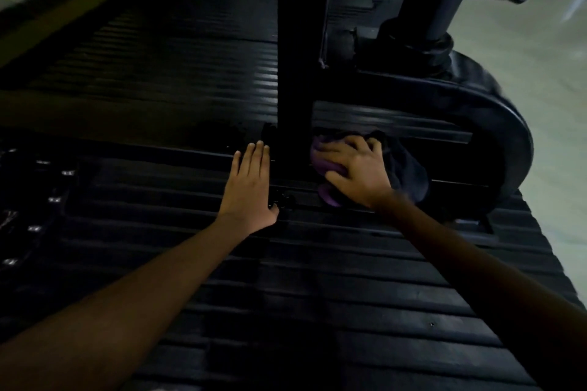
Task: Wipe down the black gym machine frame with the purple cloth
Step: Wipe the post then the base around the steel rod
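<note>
Two hands in the head view, only view I've got. My right hand (355, 168) presses the purple cloth (320, 162) down with spread fingers at the foot of the black upright post (293, 41), on its right side. My left hand (251, 187) lies flat, fingers straight, on the ribbed black base (286, 295) just left of the post, holding nothing. Cloth looks soft, light, bunched; a darker part trails right. Best palmed from the top, I'd judge. Frame looks rigid, matte black, dim.
</note>
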A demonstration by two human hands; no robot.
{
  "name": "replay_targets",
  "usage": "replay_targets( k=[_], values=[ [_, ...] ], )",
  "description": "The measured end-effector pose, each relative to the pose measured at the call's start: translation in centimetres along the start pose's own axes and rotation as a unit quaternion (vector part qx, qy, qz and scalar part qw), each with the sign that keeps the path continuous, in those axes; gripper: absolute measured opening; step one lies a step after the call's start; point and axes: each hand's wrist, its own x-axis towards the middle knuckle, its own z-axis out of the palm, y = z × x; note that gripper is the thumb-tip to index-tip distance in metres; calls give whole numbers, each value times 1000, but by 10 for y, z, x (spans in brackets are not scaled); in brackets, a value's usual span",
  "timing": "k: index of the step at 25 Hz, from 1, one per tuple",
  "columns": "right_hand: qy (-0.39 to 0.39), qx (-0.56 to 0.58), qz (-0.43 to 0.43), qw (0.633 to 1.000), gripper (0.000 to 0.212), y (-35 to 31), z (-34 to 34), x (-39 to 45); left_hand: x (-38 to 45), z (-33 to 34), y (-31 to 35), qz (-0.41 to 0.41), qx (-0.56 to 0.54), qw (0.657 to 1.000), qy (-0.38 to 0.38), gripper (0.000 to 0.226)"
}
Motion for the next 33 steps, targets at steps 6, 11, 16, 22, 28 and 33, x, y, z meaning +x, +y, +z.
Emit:
replay_targets(
  k=[6, 11, 16, 22, 28, 33],
  values=[
    [-94, 0, 116, 989, 43, 22, -6, 45, 1, 1, 5, -16, -8, 1000, 17, 102],
    [-80, -34, 118, 989, 49, 7, -2, 36, 0, 1, 8, -14, -3, 1000, 16, 100],
    [-86, 16, 30, 996, 65, 34, -16, 18, -1, 5, -9, 31, 44, 998, 21, 98],
    [-100, -55, 105, 988, 52, 16, -8, 28, 0, 6, -10, 31, 58, 998, 26, 100],
    [-117, -53, 220, 967, 54, 49, -19, 25, 0, 2, -9, 28, 52, 998, 13, 99],
    [-101, -48, 225, 968, 47, -1, -7, 45, 0, 0, -2, 11, 44, 999, 2, 103]
  ],
)
